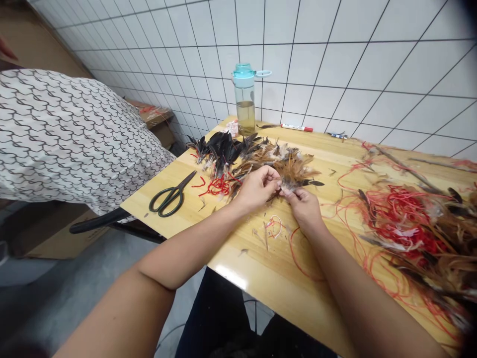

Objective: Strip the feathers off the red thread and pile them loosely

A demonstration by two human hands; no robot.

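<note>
Head view: you are holding your left hand [257, 188] and right hand [304, 205] close together over the pale yellow wooden worktop [261, 278], fingertips almost meeting. Both hands are curling shut and pinching the near edge of the loose bundle of brown feathers [294, 169], which is lying mid-worktop. A heap of black feathers [219, 146] is lying just beyond your left hand, a knot of red thread [216, 186] beside it, and black-handled scissors [169, 198] farther left. A clear bottle with a teal lid [245, 102] is standing by the tiled wall. A person in a white patterned garment [67, 134] is showing at the left.
</note>
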